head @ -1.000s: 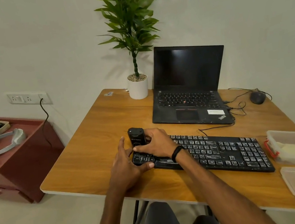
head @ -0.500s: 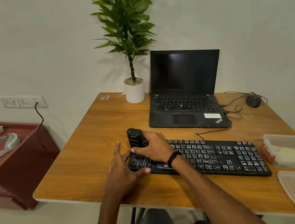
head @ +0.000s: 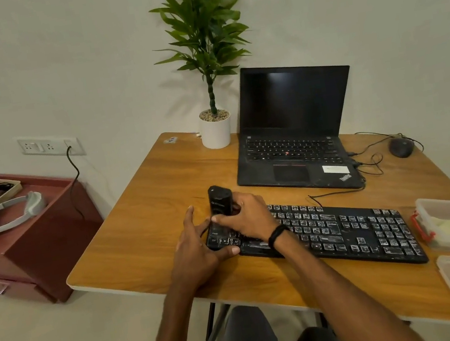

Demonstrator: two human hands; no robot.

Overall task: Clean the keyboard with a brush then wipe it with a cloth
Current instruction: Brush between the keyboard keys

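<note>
At keyboard's (head: 332,234) left end, brush (head: 220,201) in right hand (head: 248,218)

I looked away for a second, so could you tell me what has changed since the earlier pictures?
Almost nothing changed. The right hand still grips the black brush at the left end of the keyboard, and the left hand still steadies that corner. Only the head camera shifted slightly.
</note>
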